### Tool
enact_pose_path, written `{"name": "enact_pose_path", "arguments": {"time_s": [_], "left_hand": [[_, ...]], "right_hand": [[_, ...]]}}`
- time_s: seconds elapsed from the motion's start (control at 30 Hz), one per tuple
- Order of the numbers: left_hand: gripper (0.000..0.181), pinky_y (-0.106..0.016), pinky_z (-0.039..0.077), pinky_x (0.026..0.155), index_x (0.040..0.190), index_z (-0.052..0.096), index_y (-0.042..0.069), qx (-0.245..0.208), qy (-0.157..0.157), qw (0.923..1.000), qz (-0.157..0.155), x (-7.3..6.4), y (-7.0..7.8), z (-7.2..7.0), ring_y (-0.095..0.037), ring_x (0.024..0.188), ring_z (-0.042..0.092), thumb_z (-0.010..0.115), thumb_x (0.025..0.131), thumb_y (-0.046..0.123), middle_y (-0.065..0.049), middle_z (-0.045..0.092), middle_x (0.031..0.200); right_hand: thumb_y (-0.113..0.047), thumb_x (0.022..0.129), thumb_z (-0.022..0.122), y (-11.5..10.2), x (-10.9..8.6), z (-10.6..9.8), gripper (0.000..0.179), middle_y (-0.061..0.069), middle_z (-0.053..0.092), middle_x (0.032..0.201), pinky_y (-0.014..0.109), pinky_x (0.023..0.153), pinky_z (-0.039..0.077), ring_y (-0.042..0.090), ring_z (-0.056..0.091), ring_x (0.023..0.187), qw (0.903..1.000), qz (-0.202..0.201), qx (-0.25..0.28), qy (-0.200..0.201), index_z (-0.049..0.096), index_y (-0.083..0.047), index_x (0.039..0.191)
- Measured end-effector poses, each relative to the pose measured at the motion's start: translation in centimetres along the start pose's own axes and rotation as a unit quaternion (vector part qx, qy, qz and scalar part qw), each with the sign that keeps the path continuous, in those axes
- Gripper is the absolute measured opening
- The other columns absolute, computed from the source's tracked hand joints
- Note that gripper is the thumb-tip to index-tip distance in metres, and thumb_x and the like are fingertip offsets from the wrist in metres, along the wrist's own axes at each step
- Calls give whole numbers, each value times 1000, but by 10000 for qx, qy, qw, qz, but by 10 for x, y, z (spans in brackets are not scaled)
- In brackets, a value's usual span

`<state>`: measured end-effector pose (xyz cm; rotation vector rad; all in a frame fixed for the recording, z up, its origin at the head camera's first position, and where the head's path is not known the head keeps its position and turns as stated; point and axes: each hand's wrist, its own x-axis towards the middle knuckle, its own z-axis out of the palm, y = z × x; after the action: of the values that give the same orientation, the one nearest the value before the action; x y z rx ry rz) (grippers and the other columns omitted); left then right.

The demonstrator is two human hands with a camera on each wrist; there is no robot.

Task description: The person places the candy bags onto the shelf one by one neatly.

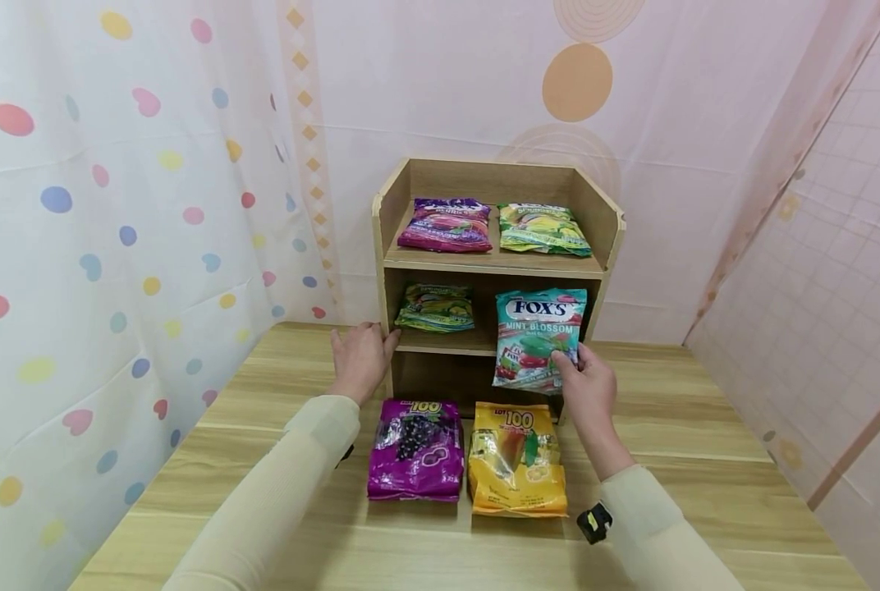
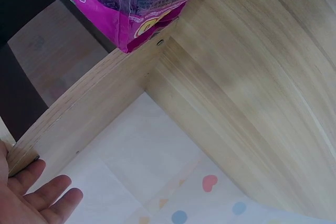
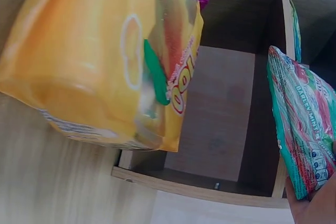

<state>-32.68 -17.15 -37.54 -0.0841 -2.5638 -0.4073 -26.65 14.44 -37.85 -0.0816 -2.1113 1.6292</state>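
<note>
My right hand (image 1: 589, 390) pinches a teal Fox's Mint Blossom candy bag (image 1: 534, 328) by its lower right part, thumb on the front. The bag stands upright in front of the right half of the middle shelf; the right wrist view shows its printed back (image 3: 312, 124). My left hand (image 1: 361, 359) holds the left side panel of the wooden shelf unit (image 1: 440, 347) at its front edge, about middle-shelf height. In the left wrist view its fingers (image 2: 47, 195) lie along the panel's outer face. A green candy bag (image 1: 436, 309) lies on the middle shelf, left side.
On the top shelf lie a purple Fox's bag (image 1: 447, 226) and a yellow-green one (image 1: 543, 230). A purple Lot 100 bag (image 1: 416, 451) and a yellow Lot 100 bag (image 1: 517, 461) stand on the table (image 1: 403, 546) before the bottom compartment. Patterned curtains (image 1: 455, 90) surround the table.
</note>
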Motion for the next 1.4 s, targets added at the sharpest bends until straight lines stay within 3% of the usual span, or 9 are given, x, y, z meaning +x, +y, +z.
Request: {"name": "enact_pose_path", "arguments": {"time_s": [0.3, 0.43, 0.67, 0.77, 0.97, 1.1, 1.2, 1.3, 1.4], "left_hand": [[47, -69, 20, 109, 74, 64, 6, -21, 18, 10000, 29, 0, 0, 1, -39, 104, 63, 50, 104, 40, -18, 70, 102], [47, -68, 23, 108, 73, 63, 7, 24, 60, 10000, 44, 0, 0, 2, -39, 101, 64, 50, 103, 40, -17, 70, 99], [46, -68, 25, 106, 72, 62, 7, 60, 94, 9999, 67, 0, 0, 3, -38, 99, 65, 51, 103, 40, -16, 70, 95], [46, -68, 24, 107, 71, 61, 8, 34, 125, 9999, 88, 0, 0, 4, -38, 98, 65, 51, 103, 40, -16, 70, 94], [47, -69, 23, 107, 71, 61, 8, 15, 100, 9999, 84, 0, 0, 3, -38, 99, 65, 51, 104, 39, -16, 70, 94], [46, -69, 22, 108, 72, 61, 8, 10, 43, 10000, 51, 0, 0, 2, -39, 100, 64, 50, 104, 39, -16, 70, 95], [46, -69, 22, 108, 74, 63, 7, 1, 24, 10000, 34, -1, 0, 1, -39, 102, 64, 50, 104, 40, -16, 70, 97], [47, -68, 21, 108, 75, 63, 6, -15, 17, 10000, 24, -1, 0, 1, -39, 102, 64, 50, 104, 40, -17, 70, 97], [46, -68, 21, 108, 74, 63, 6, -27, 24, 10000, 13, -1, 0, 1, -39, 101, 64, 50, 104, 40, -17, 70, 96]], "right_hand": [[-25, 100, 61, -14, 15, 9, 40, 17, 70, 111, 24, 68, 53, 23, 63, 87, 9999, -12, -157, 68, 61, -2, 133], [-23, 101, 60, -18, 24, 13, 46, 22, 65, 121, 40, 88, 53, 29, 63, 102, 9994, 220, -221, -118, 54, 3, 138], [-28, 104, 50, -20, 29, 9, 63, 27, 37, 151, 48, 113, 32, 38, 36, 138, 9935, 697, -426, -799, 28, 10, 150], [-29, 105, 48, -17, 26, 5, 66, 28, 29, 155, 49, 115, 28, 39, 29, 143, 9931, 432, -687, -845, 24, 10, 151], [-30, 105, 49, -9, 13, 1, 64, 32, 36, 150, 54, 111, 31, 45, 35, 138, 9821, -530, -1551, -925, 30, 13, 148], [-31, 102, 55, -3, 2, 2, 65, 34, 40, 146, 58, 109, 34, 49, 39, 134, 9586, -1339, -2367, -840, 37, 15, 144], [-35, 99, 62, 0, -6, 3, 66, 34, 42, 144, 58, 106, 37, 49, 43, 130, 9260, -2154, -3041, -606, 44, 13, 141], [-38, 93, 70, 4, -9, 6, 66, 30, 48, 141, 58, 103, 41, 47, 49, 125, 8740, -3137, -3698, -328, 52, 7, 137], [-39, 86, 78, 10, -8, 9, 61, 24, 56, 133, 55, 95, 47, 41, 57, 116, 8067, -4189, -4169, -79, 61, -1, 131]]}}
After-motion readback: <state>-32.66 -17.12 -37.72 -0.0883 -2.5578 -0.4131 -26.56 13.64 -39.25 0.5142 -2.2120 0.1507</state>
